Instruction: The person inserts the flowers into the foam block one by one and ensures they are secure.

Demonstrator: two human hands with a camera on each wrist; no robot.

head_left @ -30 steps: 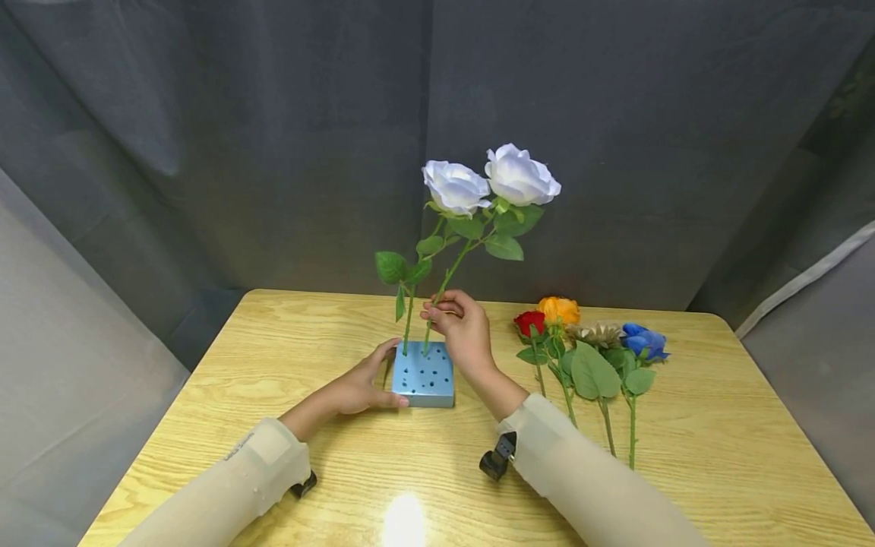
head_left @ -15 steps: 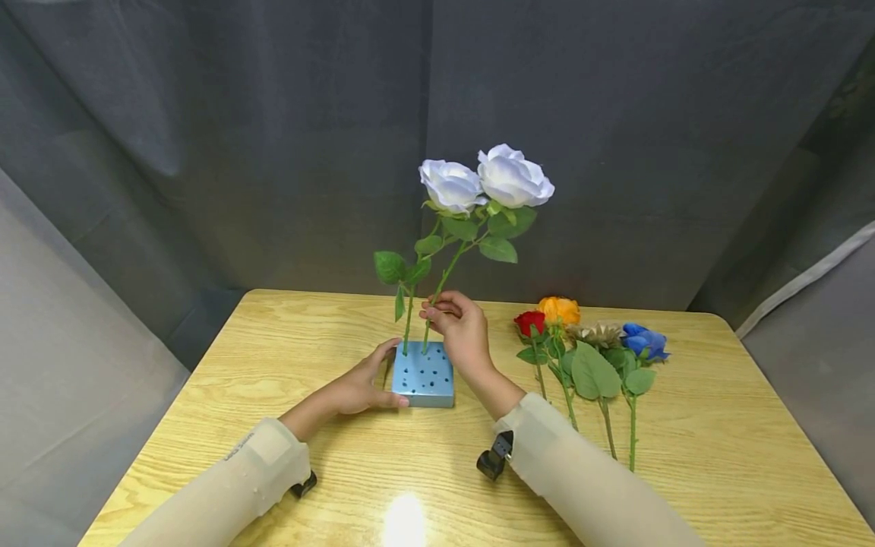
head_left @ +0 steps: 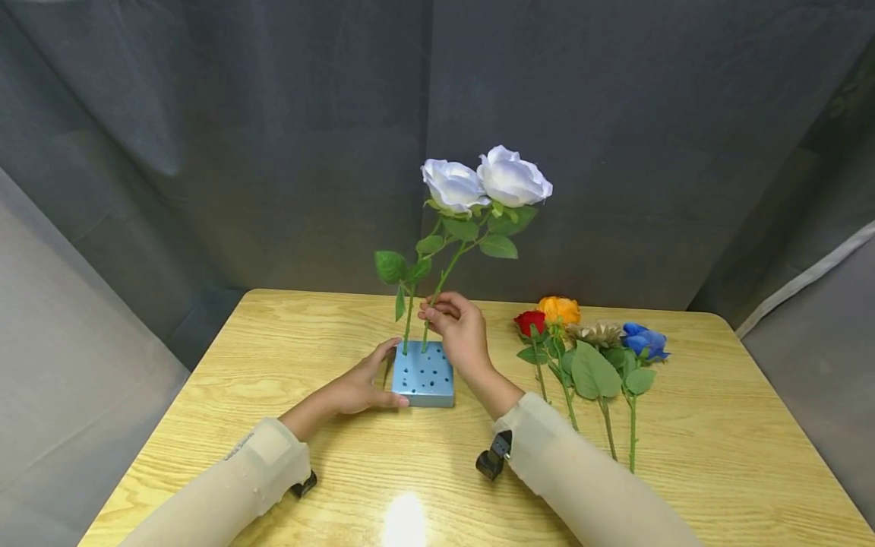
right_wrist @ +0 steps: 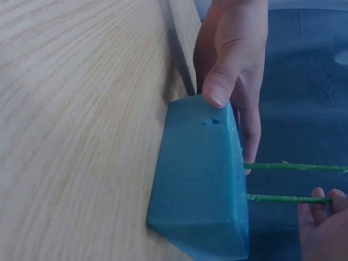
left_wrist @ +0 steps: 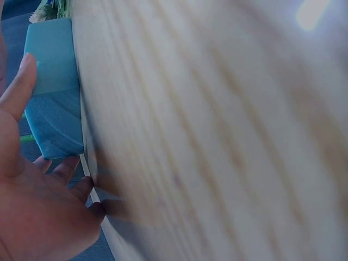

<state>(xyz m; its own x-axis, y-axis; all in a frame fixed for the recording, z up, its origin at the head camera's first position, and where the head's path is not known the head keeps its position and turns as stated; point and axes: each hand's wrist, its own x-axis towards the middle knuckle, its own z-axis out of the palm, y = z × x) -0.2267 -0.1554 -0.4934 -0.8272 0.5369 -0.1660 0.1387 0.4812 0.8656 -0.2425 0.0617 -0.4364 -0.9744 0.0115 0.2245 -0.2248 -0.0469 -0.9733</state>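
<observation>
A light blue foam block (head_left: pixel 432 387) with several small holes in its top sits on the table. My left hand (head_left: pixel 358 386) grips its left side, thumb at the front face and fingers toward the back; the left wrist view shows the thumb along the block (left_wrist: pixel 54 49). Two white roses rise from the block's far holes. The left rose (head_left: pixel 454 186) stands with its stem in the block. Low on the stem, my right hand (head_left: pixel 466 334) pinches the right rose (head_left: pixel 514 178), which leans right. Both green stems (right_wrist: pixel 288 166) enter the block in the right wrist view.
Right of the block lie a red rose (head_left: pixel 530 324), an orange flower (head_left: pixel 559 310), a beige flower (head_left: pixel 600 335) and a blue rose (head_left: pixel 645 342), stems toward the front. A dark grey curtain (head_left: pixel 307 152) hangs behind the wooden table (head_left: pixel 342 486).
The right white rose and my right hand have shifted slightly left, the bloom coming closer to the other rose. My left hand and the block stay in place.
</observation>
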